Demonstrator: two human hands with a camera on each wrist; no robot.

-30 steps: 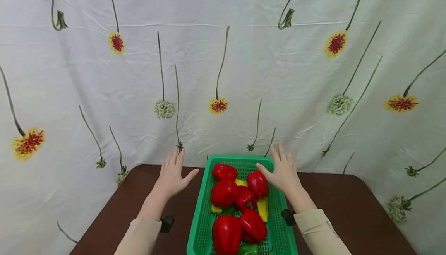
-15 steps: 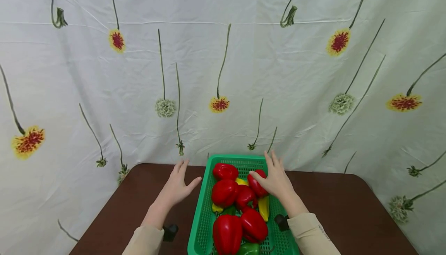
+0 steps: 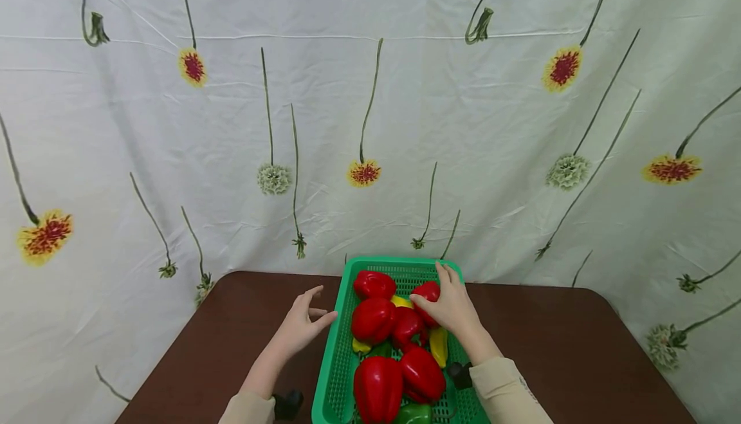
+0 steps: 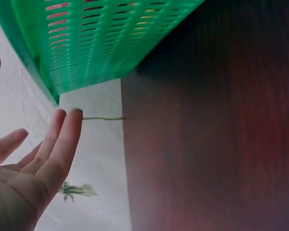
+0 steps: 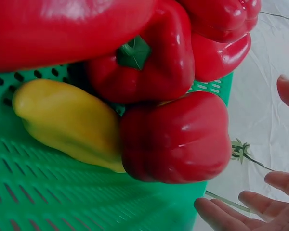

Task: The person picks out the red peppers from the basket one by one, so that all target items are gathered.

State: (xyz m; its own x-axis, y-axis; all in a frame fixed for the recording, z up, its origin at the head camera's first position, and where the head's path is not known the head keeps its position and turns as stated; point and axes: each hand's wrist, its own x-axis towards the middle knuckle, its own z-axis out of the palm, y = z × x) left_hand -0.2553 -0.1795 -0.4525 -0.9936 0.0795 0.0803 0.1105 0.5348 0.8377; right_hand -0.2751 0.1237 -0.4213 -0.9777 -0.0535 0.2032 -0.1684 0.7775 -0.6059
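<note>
A green plastic basket (image 3: 332,363) holds several red bell peppers, with yellow and green peppers among them. To the left of its rim, my left hand (image 3: 296,327) hovers with fingers loosely bent and holding nothing. In the left wrist view its fingertips are close to the basket's corner. My right hand (image 3: 456,308) is over the basket's right side, thumb and fingers spread. In the head view it partly hides the far-right red bell pepper (image 3: 427,291). The right wrist view shows a gap between the fingers and that bell pepper (image 5: 178,139). A yellow pepper (image 5: 70,125) lies beside it.
The basket stands on a dark brown table (image 3: 556,347). A white cloth (image 3: 324,121) printed with flowers hangs behind the table. Another large red bell pepper (image 3: 377,388) and a green pepper (image 3: 413,414) lie in the basket's near part.
Both hands have come down and inward. The right hand moved left over the far-right bell pepper; the left moved right toward the basket's rim, its fingers bending more. The peppers have stayed put.
</note>
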